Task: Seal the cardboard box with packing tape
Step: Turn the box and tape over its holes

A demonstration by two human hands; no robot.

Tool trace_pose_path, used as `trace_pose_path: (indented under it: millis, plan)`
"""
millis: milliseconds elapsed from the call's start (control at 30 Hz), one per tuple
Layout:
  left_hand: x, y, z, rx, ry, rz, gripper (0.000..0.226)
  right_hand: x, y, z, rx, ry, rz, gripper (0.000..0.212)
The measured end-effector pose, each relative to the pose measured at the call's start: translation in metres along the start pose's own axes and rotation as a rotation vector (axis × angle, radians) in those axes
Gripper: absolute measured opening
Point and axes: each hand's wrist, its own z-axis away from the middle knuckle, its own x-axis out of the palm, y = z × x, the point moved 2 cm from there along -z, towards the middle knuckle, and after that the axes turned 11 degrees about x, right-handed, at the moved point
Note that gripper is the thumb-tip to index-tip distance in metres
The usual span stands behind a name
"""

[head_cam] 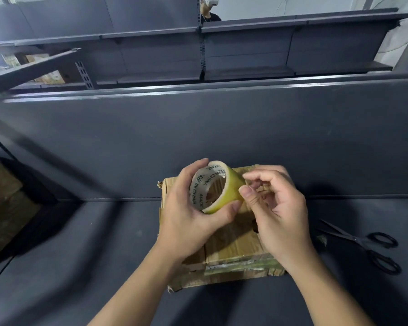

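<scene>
- The left hand (186, 217) grips the tape roll (231, 184), fingers curled over its far rim and thumb pressed against its near rim, with the open core facing up and left
- The right hand (276, 208) meets the roll from the other side; its thumb and forefinger pinch at the yellowish outer face, and the other fingers are curled loosely behind
- The roll is held in the air above the far half of the cardboard box (233, 245), apart from the box top; black print runs round the inside of its core
- The box lies flat on the dark desk (80, 255) under both wrists, top flaps down, and a strip of shiny tape crosses its near edge
- Black scissors (363, 243) lie on the desk right of the box, well apart from it, blades pointing towards it
- Left of the box, past the desk edge, sits brown cardboard (3, 208)
- Beyond the box rise dark shelves (151, 55), and a person (209, 10) stands behind them
</scene>
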Motion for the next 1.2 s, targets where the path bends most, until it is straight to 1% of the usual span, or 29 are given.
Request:
trace_pose_path:
  millis: [133,200,333,433,567,767,933,1067,1133,1167,1200]
  plan:
    - [0.0026,0.0025,0.0014,0.039,-0.024,0.002,0.082,-0.0012,0.0007,-0.0029,-0.001,-0.004,-0.064,0.006]
    - [0.0022,0.0011,0.0014,0.056,-0.027,-0.015,0.083,-0.0013,0.0004,-0.0034,0.003,0.005,-0.064,0.008]
    - [0.0021,0.0010,0.0012,0.088,-0.034,-0.032,0.084,0.0013,-0.0016,-0.0040,-0.009,0.018,0.033,0.011]
    - [0.0013,0.0009,0.0016,0.093,-0.037,-0.052,0.083,0.0046,-0.0024,-0.0031,-0.023,-0.026,0.155,0.013]
    - [0.0012,0.0019,0.0021,0.054,-0.056,-0.094,0.082,0.0056,0.0021,-0.0029,-0.012,-0.086,0.218,0.014]
    - [0.0016,0.0023,0.0011,-0.023,-0.065,-0.099,0.081,0.0058,0.0043,-0.0016,-0.046,-0.075,0.251,0.016]
    - [0.0034,0.0029,-0.0002,-0.060,-0.079,-0.094,0.082,0.0050,0.0037,-0.0001,-0.053,-0.033,0.180,0.013]
    - [0.0018,0.0010,-0.0012,-0.081,-0.056,-0.082,0.085,0.0003,-0.0009,0.0019,0.023,0.019,-0.009,0.009]
    - [0.0024,0.0023,-0.0004,-0.059,-0.064,-0.083,0.084,-0.0005,-0.0017,0.0031,0.061,0.004,-0.061,0.029]
    - [0.0031,0.0028,0.0003,-0.045,-0.080,-0.081,0.083,-0.0005,-0.0014,0.0030,0.064,-0.001,-0.050,0.036]
    - [0.0037,0.0035,0.0009,-0.038,-0.092,-0.080,0.083,-0.0004,-0.0014,0.0027,0.055,-0.002,-0.022,0.035]
